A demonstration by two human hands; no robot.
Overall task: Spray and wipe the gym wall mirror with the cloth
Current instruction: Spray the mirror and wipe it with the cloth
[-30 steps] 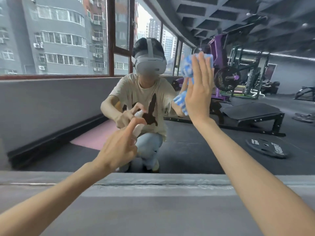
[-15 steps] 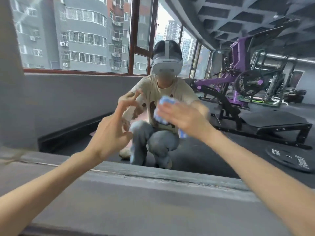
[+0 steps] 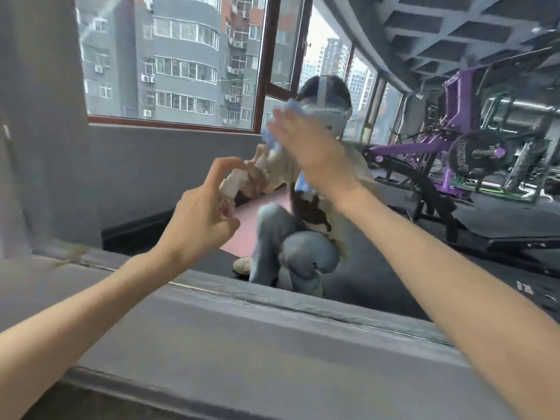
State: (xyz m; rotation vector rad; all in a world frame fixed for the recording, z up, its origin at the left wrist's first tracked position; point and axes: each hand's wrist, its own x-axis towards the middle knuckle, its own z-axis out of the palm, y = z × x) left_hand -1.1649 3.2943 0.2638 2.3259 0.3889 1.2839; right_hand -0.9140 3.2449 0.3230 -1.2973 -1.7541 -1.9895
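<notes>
Mirror [image 3: 181, 165] fills the wall ahead, above a grey ledge [image 3: 242, 344]. Left hand [image 3: 197, 219] grasps a small spray bottle [image 3: 231, 181], index finger curled over its top, nozzle close to the glass. Right hand [image 3: 306, 147] is flat, fingers straight, pressing a blue cloth [image 3: 269, 137] to the glass, higher and to the right. Reflected: the crouching person [image 3: 303, 241], windows [image 3: 181, 71], a purple weight machine [image 3: 460, 137]. The cloth is mostly hidden behind the hand; blur obscures the bottle's detail.
</notes>
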